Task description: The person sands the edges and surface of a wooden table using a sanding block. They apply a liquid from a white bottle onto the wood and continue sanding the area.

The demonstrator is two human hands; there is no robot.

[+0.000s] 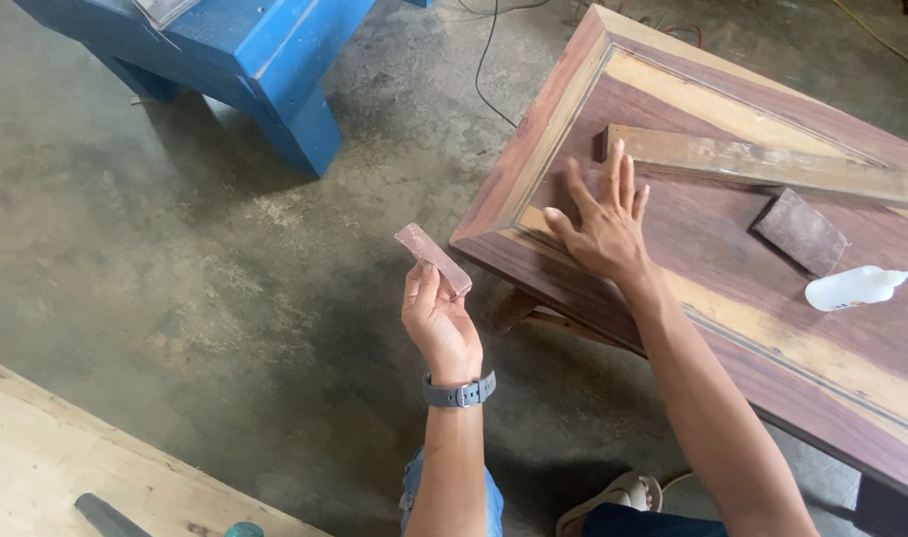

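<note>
My left hand (pixel 437 320) is raised over the concrete floor and holds a small folded piece of reddish-brown sandpaper (pixel 432 257) between thumb and fingers. A grey watch sits on that wrist. My right hand (pixel 600 224) lies flat with fingers spread on the dark wooden door panel (pixel 732 298), near its front left corner. A loose wooden strip (pixel 762 164) rests on the panel just beyond my right fingertips.
On the panel lie a brown sanding block (pixel 800 231) and a white squeeze bottle (pixel 856 287). A blue wooden bench (pixel 245 55) stands at the back left. A pale plank (pixel 66 467) with a dark handle lies at the bottom left. A black cable (pixel 486 60) runs across the floor.
</note>
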